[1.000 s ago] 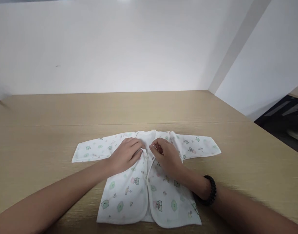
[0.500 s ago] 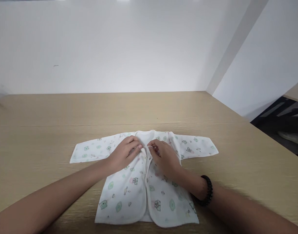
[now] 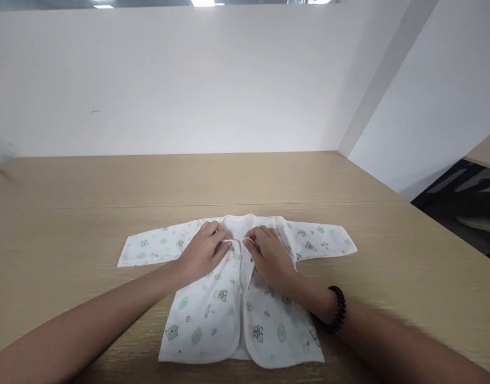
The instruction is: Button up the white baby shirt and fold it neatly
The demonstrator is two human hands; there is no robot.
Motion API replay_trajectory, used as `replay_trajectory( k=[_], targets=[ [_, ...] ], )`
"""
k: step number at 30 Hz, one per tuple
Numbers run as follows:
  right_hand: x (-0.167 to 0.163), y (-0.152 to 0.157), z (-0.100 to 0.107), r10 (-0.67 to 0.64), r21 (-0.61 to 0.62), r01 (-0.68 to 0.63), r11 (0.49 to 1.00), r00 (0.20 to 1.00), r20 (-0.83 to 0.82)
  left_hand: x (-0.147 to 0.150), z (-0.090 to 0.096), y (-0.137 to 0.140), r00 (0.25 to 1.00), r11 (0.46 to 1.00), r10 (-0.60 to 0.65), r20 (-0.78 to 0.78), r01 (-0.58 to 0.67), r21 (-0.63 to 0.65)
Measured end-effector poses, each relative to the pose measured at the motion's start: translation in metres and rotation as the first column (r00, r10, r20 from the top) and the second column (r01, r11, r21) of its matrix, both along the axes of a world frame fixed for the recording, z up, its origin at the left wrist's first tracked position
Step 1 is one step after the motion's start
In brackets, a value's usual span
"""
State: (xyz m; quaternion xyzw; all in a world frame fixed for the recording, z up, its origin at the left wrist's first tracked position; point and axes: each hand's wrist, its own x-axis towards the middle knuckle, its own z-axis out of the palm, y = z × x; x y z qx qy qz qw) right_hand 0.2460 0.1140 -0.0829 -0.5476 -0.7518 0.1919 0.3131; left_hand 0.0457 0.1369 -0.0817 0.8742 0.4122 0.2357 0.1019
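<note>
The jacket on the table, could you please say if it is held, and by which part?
The left hand and right hand each pinch the jacket by a front panel's upper edge, near the neckline.

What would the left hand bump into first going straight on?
Probably the right hand, just across the neckline of the white, animal-printed fabric jacket; how their heights compare is unclear.

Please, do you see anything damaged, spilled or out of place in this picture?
A small dark mark on the white wall, at upper left, stands out against the pale surface; dirt or scratch, I cannot tell. The printed shirt shows no visible stain or tear.
</note>
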Motion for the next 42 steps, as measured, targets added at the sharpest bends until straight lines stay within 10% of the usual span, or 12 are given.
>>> replay_trajectory(
  k=[19, 27, 42],
  targets=[
    [-0.002, -0.001, 0.004, 0.068, -0.016, -0.069, 0.998, 0.998, -0.012, 0.0, 0.004, 0.001, 0.979, 0.961, 0.016, 0.203, 0.041, -0.273],
    [-0.003, -0.004, 0.007, 0.058, -0.038, -0.069, 0.997, 0.967, -0.247, 0.003, -0.001, 0.002, 0.827, 0.919, 0.154, 0.54, 0.08, -0.385],
    [-0.003, -0.003, 0.011, 0.121, -0.081, -0.139, 0.987, 0.973, -0.198, 0.005, 0.001, 0.008, 0.826, 0.839, 0.141, 0.546, 0.193, -0.509]
  ],
)
